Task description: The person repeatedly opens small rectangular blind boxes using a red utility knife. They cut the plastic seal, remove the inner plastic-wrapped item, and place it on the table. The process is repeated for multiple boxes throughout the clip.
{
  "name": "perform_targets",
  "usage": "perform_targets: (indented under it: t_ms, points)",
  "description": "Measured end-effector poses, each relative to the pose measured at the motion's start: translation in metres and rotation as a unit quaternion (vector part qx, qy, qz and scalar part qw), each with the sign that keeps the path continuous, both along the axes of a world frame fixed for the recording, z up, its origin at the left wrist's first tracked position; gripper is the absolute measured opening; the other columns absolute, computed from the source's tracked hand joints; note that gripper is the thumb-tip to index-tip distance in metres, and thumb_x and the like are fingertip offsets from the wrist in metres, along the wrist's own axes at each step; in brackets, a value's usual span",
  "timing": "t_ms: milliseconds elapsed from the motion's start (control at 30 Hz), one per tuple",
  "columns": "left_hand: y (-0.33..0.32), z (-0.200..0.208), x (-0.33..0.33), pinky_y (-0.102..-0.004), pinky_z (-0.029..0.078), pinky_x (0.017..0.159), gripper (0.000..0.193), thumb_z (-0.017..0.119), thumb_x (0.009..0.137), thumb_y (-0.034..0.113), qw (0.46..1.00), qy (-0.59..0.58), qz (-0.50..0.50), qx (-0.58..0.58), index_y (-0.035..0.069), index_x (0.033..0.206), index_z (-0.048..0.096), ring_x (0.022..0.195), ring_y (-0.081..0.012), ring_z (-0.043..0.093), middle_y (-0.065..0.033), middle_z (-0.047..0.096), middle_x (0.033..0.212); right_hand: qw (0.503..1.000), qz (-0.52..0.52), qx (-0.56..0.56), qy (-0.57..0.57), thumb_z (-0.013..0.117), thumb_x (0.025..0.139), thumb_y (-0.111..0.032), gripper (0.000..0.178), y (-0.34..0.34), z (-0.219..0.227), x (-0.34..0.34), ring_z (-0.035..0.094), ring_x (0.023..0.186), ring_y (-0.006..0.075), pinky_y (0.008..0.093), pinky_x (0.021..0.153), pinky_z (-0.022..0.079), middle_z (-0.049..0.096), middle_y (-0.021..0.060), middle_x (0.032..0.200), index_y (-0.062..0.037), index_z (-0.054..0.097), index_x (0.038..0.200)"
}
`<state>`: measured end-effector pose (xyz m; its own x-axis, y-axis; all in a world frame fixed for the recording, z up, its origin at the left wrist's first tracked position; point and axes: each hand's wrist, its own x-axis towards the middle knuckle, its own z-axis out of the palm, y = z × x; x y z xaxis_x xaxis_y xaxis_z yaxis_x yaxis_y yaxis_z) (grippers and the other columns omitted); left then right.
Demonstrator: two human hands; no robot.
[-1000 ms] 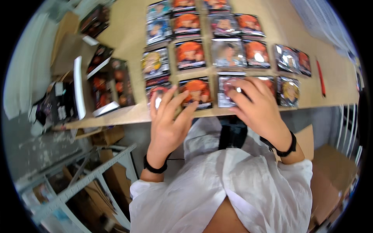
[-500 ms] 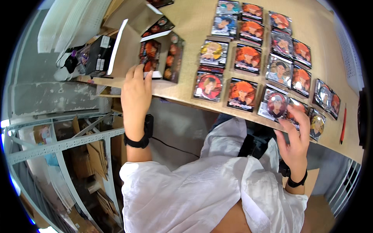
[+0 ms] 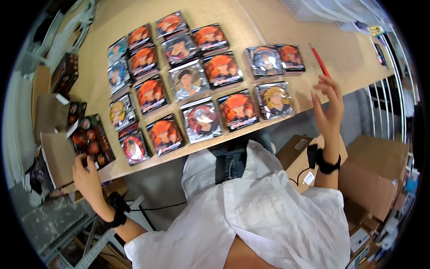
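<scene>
My left hand is at the near edge of an opened cardboard display box at the table's left, its fingers bent around the dark, printed edge. What lies under the fingertips is partly hidden. My right hand hangs over the table's front edge on the right, fingers apart and nothing in them, just short of a red pen. Between the hands, clear-wrapped round badges on black cards lie in uneven rows. Among them are an orange-haired badge, a yellow-haired badge and a dark red badge.
A dark box stands at the far left, near clear plastic wrap. White plastic baskets sit at the back right. Large cardboard cartons stand below the table on the right, beside a white wire rack.
The view has swung to the right, so the badges appear farther left. My right hand has left the front badges and moved right, close to the pen. My left hand stays at the display box.
</scene>
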<state>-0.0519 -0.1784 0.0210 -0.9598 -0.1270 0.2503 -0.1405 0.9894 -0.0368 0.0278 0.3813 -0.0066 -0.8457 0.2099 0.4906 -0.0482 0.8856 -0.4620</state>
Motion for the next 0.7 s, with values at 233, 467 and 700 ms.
perform_targets:
  t_ms: [233,467,700]
  points:
    - [-0.003,0.0,-0.006,-0.0421,0.042,0.085,0.035,0.062,0.073,0.007,0.997,0.017,-0.018,0.072,0.005,0.107,0.055,0.098,-0.0352,0.055,-0.0148,0.056,0.103,0.984,-0.162,0.078,-0.011,0.064,0.081,-0.016,0.03,0.075,-0.04,-0.027,0.056,0.091,0.0322,0.0372,0.079,0.046,0.058,0.018,0.1,-0.0032,0.058,0.108]
    - [0.001,0.004,-0.007,-0.0423,0.042,0.084,0.038,0.062,0.071,0.006,0.999,0.006,-0.004,0.048,0.007,0.108,0.052,0.099,-0.036,0.053,-0.0149,0.054,0.102,0.973,-0.207,0.096,-0.034,0.06,0.086,-0.017,0.023,0.089,-0.062,-0.035,0.055,0.087,0.0339,0.0412,0.076,0.044,0.058,0.0173,0.093,-0.0016,0.061,0.103]
    - [0.012,0.009,-0.008,-0.0403,0.044,0.078,0.024,0.058,0.076,0.006,0.999,0.027,-0.01,0.017,0.01,0.099,0.055,0.089,-0.0336,0.056,-0.0111,0.058,0.092,0.966,-0.217,0.134,0.046,0.044,0.095,-0.012,0.02,0.087,-0.068,-0.034,0.054,0.09,0.0388,0.0425,0.077,0.043,0.055,0.0223,0.097,0.0011,0.053,0.107]
